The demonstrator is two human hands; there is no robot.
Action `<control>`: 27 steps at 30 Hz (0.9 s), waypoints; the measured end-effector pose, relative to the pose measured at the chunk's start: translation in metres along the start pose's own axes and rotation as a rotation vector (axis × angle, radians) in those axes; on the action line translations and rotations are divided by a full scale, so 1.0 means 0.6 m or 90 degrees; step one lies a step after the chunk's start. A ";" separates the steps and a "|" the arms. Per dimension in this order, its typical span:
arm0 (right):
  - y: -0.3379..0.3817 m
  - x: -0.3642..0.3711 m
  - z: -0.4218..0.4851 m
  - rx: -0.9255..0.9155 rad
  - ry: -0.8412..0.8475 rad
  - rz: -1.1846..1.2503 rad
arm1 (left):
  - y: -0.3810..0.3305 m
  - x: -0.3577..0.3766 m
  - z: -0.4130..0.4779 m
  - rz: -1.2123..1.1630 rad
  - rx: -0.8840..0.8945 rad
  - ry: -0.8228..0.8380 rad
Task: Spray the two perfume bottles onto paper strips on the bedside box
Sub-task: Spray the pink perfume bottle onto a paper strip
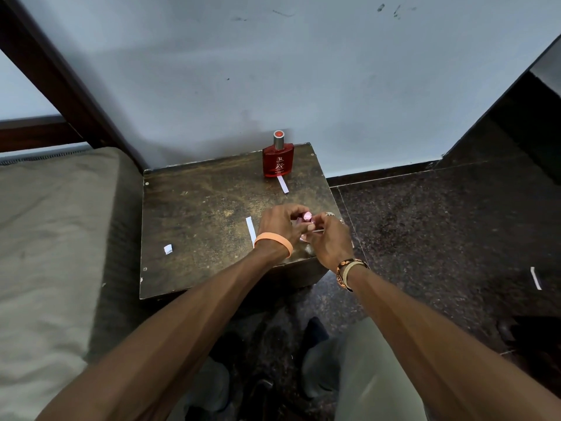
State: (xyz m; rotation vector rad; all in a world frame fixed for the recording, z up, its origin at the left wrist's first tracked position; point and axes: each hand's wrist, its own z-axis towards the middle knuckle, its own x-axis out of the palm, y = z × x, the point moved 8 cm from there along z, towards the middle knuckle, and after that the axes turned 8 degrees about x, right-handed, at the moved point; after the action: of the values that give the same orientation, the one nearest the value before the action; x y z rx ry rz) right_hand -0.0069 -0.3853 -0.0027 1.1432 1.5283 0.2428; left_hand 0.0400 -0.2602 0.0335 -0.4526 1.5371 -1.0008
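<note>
A red perfume bottle (278, 159) with a silver cap stands upright at the back of the brown bedside box (197, 214), and a white paper strip (283, 184) lies just in front of it. Near the box's front right, my left hand (280, 223) and my right hand (329, 238) both close around a small pink perfume bottle (306, 216); only its pink top and a bit of its base show. A thin white strip edge peeks out by my right fingers. Another paper strip (250, 231) lies flat just left of my left wrist.
A small folded paper scrap (168, 249) rests on the box's left side. A bed with a grey mattress (45, 238) borders the box on the left. One strip (535, 278) lies on the dark floor at right. The wall stands right behind the box.
</note>
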 end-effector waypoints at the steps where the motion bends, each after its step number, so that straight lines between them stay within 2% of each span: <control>1: -0.001 -0.001 0.000 0.000 -0.001 -0.003 | -0.003 0.002 0.001 0.010 0.007 0.010; 4: 0.000 -0.002 -0.001 0.001 -0.005 -0.003 | -0.009 0.005 0.004 0.041 0.018 0.034; 9: -0.001 0.000 -0.003 0.004 -0.008 -0.010 | -0.001 -0.005 0.005 0.009 -0.001 -0.001; 20: -0.005 0.001 0.001 -0.005 -0.041 -0.033 | -0.007 0.007 -0.004 0.069 0.077 0.035; 27: -0.006 0.003 0.002 -0.003 -0.033 -0.041 | -0.008 0.000 0.002 0.075 0.088 0.035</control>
State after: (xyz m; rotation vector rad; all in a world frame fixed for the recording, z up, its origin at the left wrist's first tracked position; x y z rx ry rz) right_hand -0.0073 -0.3862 -0.0067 1.0864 1.5154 0.1717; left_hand 0.0401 -0.2633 0.0376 -0.2363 1.5145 -1.0259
